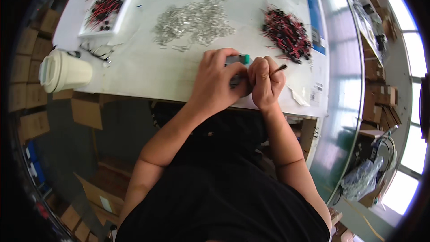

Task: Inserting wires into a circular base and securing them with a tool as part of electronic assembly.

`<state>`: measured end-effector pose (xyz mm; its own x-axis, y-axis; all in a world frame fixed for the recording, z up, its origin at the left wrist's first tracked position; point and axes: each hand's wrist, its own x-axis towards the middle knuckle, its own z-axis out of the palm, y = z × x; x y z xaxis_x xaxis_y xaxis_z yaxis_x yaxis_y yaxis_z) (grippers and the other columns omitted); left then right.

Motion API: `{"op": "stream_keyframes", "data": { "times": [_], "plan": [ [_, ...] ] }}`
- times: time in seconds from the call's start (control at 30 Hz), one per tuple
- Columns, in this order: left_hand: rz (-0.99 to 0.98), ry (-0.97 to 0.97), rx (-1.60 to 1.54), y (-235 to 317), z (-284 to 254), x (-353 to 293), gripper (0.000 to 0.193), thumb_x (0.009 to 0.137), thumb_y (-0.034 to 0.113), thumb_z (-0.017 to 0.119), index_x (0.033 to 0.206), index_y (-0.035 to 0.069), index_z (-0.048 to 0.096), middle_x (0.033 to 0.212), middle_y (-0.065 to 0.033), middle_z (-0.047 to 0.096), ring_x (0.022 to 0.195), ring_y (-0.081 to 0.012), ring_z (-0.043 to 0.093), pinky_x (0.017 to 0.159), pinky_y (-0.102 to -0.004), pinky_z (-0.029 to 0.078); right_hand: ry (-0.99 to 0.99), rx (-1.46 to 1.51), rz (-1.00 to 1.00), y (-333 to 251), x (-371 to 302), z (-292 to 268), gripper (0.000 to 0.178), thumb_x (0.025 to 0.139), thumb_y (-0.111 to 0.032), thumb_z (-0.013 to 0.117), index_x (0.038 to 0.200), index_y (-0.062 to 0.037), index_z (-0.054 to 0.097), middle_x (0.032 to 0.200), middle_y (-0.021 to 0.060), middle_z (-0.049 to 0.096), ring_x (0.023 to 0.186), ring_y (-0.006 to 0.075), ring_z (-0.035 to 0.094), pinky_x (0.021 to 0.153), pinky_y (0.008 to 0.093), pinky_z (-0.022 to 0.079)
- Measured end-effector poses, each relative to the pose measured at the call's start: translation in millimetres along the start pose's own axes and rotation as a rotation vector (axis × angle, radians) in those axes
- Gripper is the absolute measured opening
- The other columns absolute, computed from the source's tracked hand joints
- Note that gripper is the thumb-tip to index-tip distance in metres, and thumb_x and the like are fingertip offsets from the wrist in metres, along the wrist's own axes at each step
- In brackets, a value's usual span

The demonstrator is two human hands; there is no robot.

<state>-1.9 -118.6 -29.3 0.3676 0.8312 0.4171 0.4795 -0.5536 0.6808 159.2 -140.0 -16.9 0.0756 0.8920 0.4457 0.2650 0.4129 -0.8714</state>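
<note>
My left hand (217,78) is closed around a small grey object with a green end piece (246,59); my fingers cover most of it, and its kind does not show. Right beside it, my right hand (266,80) is a fist pressed up to the object. A thin brownish stick-like thing with a dark tip (281,68) pokes out of that fist. Beyond my hands lies a pile of small shiny metal pieces (195,21). Farther right is a heap of black parts with red and black wires (287,34).
A white tray (83,30) at the far left holds more wired parts. A cream lidded tub (71,71) stands at the table's left edge, with a dark cable (96,53) behind it. A plastic scrap (299,97) lies at the right front. Cardboard boxes (87,112) are below left.
</note>
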Motion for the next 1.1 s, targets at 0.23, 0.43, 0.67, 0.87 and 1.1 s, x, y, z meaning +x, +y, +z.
{"op": "stream_keyframes", "data": {
  "times": [0.23,0.43,0.67,0.87,1.1],
  "plan": [
    [0.001,-0.073,0.067,15.7,-10.4,4.0,0.072,0.073,0.025,0.090,0.139,0.020,0.061,0.144,-0.0160,0.054,0.131,-0.0389,0.051,0.111,-0.0500,0.043,0.007,0.280,0.039,10.7,-6.8,-4.5,0.052,0.118,-0.042,0.038,0.084,-0.0044,0.050,0.067,0.0062,0.049,0.052,0.0129,0.040,0.050,0.0286,0.035],
    [0.029,-0.375,0.014,36.1,-26.0,25.2,0.090,0.067,0.021,0.096,0.147,0.020,0.054,0.153,-0.0189,0.043,0.138,-0.0425,0.048,0.113,-0.0519,0.046,0.150,0.948,-0.007,-36.0,7.0,-49.1,0.059,0.115,-0.056,0.036,0.093,-0.0048,0.052,0.068,0.0056,0.047,0.052,0.0156,0.039,0.047,0.0310,0.035],
    [0.215,-0.099,-0.301,-1.6,-19.0,-2.0,0.089,0.068,0.016,0.098,0.146,0.018,0.055,0.157,-0.0197,0.037,0.139,-0.0422,0.050,0.110,-0.0472,0.051,-0.056,-0.114,0.402,-36.9,-10.2,-86.0,0.038,0.113,-0.029,0.056,0.091,0.0006,0.064,0.075,0.0066,0.057,0.065,0.0175,0.053,0.061,0.0314,0.043],
    [0.005,-0.175,-0.267,-8.3,-43.4,-14.2,0.084,0.073,0.024,0.096,0.143,0.009,0.053,0.147,-0.0190,0.051,0.130,-0.0382,0.059,0.101,-0.0452,0.057,-0.243,-0.448,0.293,-37.5,-4.7,-73.4,0.028,0.104,-0.020,0.067,0.087,0.0020,0.065,0.077,0.0133,0.063,0.069,0.0284,0.062,0.064,0.0394,0.049],
    [-0.060,-0.324,-0.148,-3.6,-46.8,3.8,0.095,0.066,0.035,0.100,0.145,0.008,0.053,0.130,-0.0176,0.066,0.118,-0.0342,0.066,0.098,-0.0446,0.055,-0.414,-0.712,0.149,-48.9,5.1,-63.4,0.025,0.100,-0.018,0.070,0.084,0.0004,0.063,0.077,0.0175,0.065,0.069,0.0390,0.062,0.064,0.0450,0.048]
  ]
}}
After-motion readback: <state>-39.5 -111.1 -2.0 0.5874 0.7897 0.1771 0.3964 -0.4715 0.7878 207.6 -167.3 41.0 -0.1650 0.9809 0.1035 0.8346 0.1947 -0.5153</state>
